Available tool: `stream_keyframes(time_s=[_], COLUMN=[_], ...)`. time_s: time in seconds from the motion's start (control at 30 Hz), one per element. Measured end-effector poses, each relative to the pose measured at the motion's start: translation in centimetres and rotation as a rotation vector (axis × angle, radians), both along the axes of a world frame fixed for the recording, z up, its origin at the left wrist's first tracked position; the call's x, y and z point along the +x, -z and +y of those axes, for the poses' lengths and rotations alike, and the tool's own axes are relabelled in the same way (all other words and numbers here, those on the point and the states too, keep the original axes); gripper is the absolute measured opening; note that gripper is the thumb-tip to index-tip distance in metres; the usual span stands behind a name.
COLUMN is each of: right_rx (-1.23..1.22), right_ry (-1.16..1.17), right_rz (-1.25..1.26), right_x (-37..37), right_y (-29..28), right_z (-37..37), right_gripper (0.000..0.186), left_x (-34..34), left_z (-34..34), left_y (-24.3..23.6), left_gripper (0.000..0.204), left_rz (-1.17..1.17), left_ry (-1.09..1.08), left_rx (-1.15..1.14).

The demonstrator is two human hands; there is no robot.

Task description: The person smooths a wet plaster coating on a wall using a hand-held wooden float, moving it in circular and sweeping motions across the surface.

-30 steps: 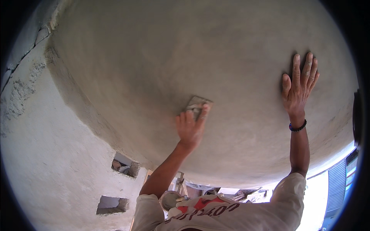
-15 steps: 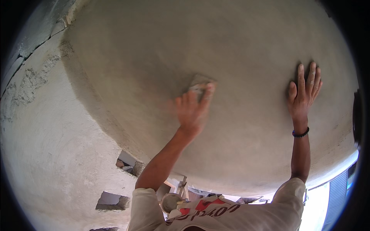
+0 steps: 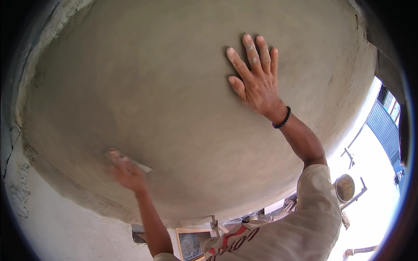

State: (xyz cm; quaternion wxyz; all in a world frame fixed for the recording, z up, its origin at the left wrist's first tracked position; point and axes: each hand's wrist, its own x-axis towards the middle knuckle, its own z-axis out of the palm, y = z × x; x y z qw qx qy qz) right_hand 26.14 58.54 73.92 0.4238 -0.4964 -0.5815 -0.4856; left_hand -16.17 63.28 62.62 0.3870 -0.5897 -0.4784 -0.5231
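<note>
A broad grey-brown plastered wall [image 3: 174, 95] fills most of the view. Low on its left side, my left hand [image 3: 126, 172] is closed over a small flat greyish pad [image 3: 144, 167] held against the plaster. Motion smears both, and the fingers cover most of the pad, so its exact kind is unclear. Higher up and to the right, my right hand [image 3: 259, 80] lies flat on the wall with fingers spread and nothing in it. Dried smears mark its fingers, and a dark beaded bracelet [image 3: 283, 118] circles the wrist.
A paler rough wall [image 3: 65, 222] meets the plaster at the lower left and has a small recess [image 3: 138, 234]. Below stands a wood-framed opening [image 3: 177, 243]. At the right are a round bucket [image 3: 345, 188], metal brackets [image 3: 358, 194] and blue corrugated sheeting [image 3: 383, 130].
My left hand has swept down and left across the plaster with the pad. My right hand now rests farther left and higher in view, still flat. The whole view has shifted rightward.
</note>
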Motion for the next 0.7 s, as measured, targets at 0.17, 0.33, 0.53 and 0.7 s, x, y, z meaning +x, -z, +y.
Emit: stream_keyframes(time_s=[0.17,0.33,0.53,0.7], right_rx=[0.129,0.306,0.355,0.349], right_ry=[0.071,0.081,0.055,0.082], right_rz=[0.01,0.149,0.176,0.141], right_x=[2.9,12.6,14.7,14.7], right_y=[-2.0,-1.4,0.9,1.4], right_z=[0.7,0.4,-0.7,-0.4], right_gripper=[0.055,0.058,0.058,0.062], left_x=[4.8,-4.3,-6.7,2.8], left_z=[-1.7,1.6,1.4,-2.7], left_y=[-3.3,-8.3,5.0,4.9], left_gripper=[0.04,0.041,0.046,0.042], left_rz=[0.224,-0.123,-0.145,-0.04], left_ry=[-0.147,0.055,-0.003,-0.005], left_rx=[-0.164,-0.029,-0.014,-0.184])
